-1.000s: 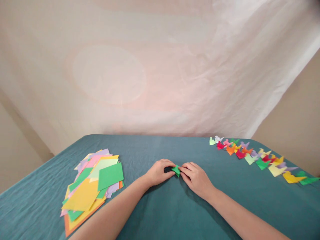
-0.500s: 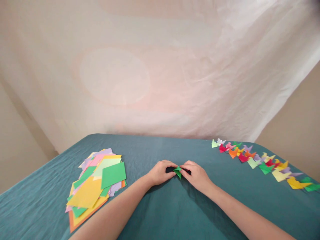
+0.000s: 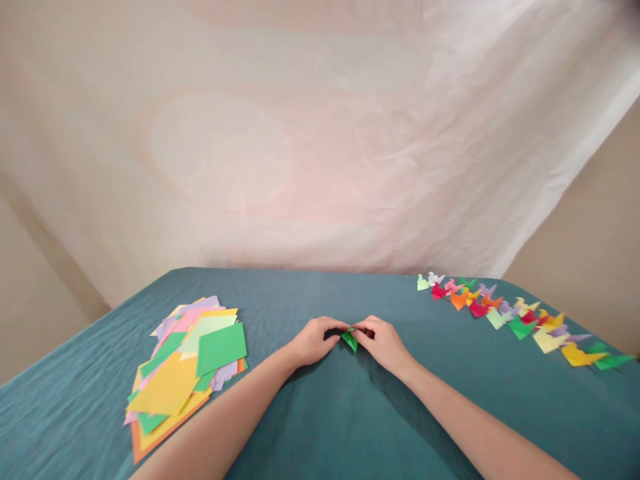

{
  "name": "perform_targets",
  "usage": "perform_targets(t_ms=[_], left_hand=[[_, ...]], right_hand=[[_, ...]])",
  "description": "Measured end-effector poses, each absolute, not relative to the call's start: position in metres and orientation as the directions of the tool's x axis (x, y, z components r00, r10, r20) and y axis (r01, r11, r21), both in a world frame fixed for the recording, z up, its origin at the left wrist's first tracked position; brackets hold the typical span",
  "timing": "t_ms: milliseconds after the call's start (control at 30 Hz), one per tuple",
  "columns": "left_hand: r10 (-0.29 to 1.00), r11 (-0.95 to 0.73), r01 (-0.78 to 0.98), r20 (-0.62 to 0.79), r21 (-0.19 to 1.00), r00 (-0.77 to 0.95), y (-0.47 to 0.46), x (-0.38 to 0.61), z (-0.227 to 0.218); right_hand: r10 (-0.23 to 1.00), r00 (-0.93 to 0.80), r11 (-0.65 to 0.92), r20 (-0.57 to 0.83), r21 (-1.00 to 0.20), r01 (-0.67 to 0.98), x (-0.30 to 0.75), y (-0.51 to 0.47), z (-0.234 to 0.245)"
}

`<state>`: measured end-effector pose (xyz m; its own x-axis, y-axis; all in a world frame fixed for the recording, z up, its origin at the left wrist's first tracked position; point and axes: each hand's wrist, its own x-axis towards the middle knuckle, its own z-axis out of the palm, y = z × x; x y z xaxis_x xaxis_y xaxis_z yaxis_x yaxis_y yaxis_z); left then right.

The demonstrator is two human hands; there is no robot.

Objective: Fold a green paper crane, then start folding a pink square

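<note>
Green folded paper (image 3: 349, 341): being pinched between 2 hands, mid-table.
From where I am standing, the left hand (image 3: 316, 342) is pinching the paper's left side between thumb and fingertips, gap closed to paper thickness; the right hand (image 3: 384, 343) is gripping the upper right side likewise. Compared with 0.5 s ago, the splayed points are no longer showing and the paper is presenting 1 compact triangle, suggesting that its flaps are being pressed together or turned. Its visible tip is pointing toward the person, slightly right; the long axis is apparently running from the left fingertips to that tip, though fingers are hiding the far end. Loose sheets (image 3: 170, 387) are lying well left, folded birds (image 3: 497, 319) standing well right. Cloth contact: cannot tell.
</note>
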<state>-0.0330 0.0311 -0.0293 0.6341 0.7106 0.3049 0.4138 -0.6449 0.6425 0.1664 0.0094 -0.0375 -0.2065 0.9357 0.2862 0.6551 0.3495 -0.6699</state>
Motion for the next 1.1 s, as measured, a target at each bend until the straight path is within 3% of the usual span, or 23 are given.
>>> perform_targets(t_ms=[900, 1100], left_hand=[[0.796, -0.568, 0.499, 0.283, 0.655, 0.535, 0.031, -0.021, -0.027], [0.816, -0.549, 0.525, 0.280, 0.650, 0.506, 0.030, -0.017, -0.027]], right_hand=[[0.917, -0.202, 0.379, 0.344, -0.591, 0.713, 0.163, 0.004, -0.037], [0.904, -0.242, 0.421, 0.352, -0.636, 0.647, 0.164, 0.004, -0.040]])
